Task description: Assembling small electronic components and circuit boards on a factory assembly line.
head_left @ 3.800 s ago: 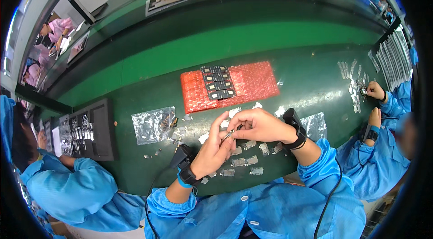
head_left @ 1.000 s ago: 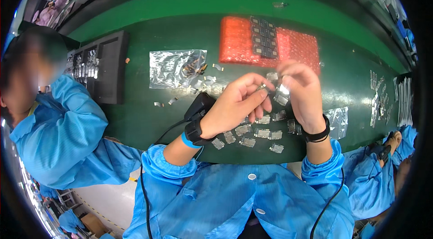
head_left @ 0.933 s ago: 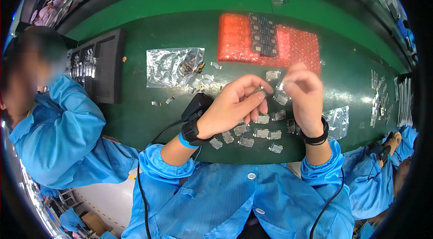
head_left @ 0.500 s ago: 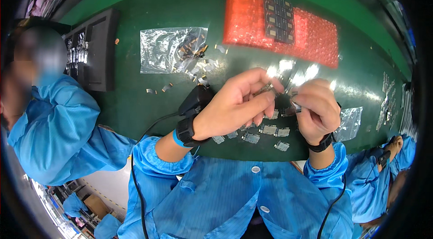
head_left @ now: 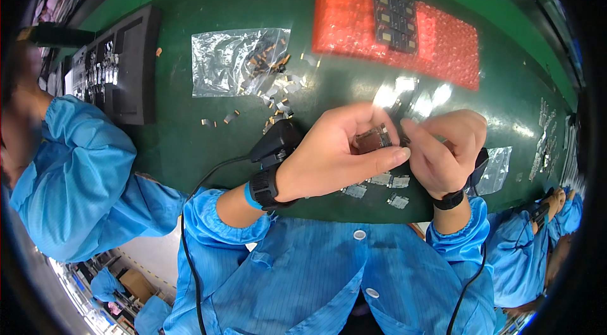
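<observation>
My left hand (head_left: 332, 161) is closed around a small circuit board (head_left: 373, 139), held between the thumb and curled fingers, its brownish face turned up. Close by on the right, my right hand (head_left: 446, 155) has its fingers bent, with thumb and fingertips drawn together near the board's edge. Whatever sits between those fingertips is too small to make out. Below the hands several small silvery boards (head_left: 398, 201) lie on the green table (head_left: 190, 145); my left hand hides part of that group.
Short flex cables (head_left: 281, 89) lie scattered beside a clear plastic bag (head_left: 218, 63). A panel of dark boards (head_left: 396, 18) rests on red bubble wrap (head_left: 344, 15). A dark foam tray (head_left: 147, 69) stands left, near a co-worker's blue sleeve (head_left: 82, 177). Another clear bag (head_left: 496, 173) lies right.
My left hand has turned, so the board's face now shows between its fingers. The right fingers have shifted; the small shiny piece seen in them before is no longer visible.
</observation>
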Available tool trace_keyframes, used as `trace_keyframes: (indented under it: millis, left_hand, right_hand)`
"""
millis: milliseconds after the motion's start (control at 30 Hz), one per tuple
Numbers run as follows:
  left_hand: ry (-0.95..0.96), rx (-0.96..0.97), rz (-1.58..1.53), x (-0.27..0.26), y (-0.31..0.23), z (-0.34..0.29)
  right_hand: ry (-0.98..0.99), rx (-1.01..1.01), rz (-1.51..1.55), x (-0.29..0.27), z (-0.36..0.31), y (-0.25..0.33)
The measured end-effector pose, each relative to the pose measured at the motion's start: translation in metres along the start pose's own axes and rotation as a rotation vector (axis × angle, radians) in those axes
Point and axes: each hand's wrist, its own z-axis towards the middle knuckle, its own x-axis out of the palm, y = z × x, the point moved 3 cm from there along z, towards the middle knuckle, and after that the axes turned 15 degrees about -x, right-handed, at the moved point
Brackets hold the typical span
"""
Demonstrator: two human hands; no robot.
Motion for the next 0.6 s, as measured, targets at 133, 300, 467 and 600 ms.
trace_keyframes:
  millis: [133,300,467,600]
  left_hand:
    - [-0.050,-0.056,-0.052,-0.001,0.005,0.000]
    - [-0.066,0.020,-0.120,-0.003,0.006,0.002]
    - [-0.063,0.057,-0.096,-0.005,0.003,0.002]
    - [-0.093,0.130,-0.039,-0.005,0.006,0.003]
  right_hand:
    - [0.026,-0.020,-0.062,0.004,0.000,0.003]
    - [0.013,-0.021,-0.019,0.006,0.001,0.000]
    - [0.053,0.010,0.060,0.005,0.004,-0.003]
    - [-0.119,0.490,0.445,0.011,-0.004,-0.016]
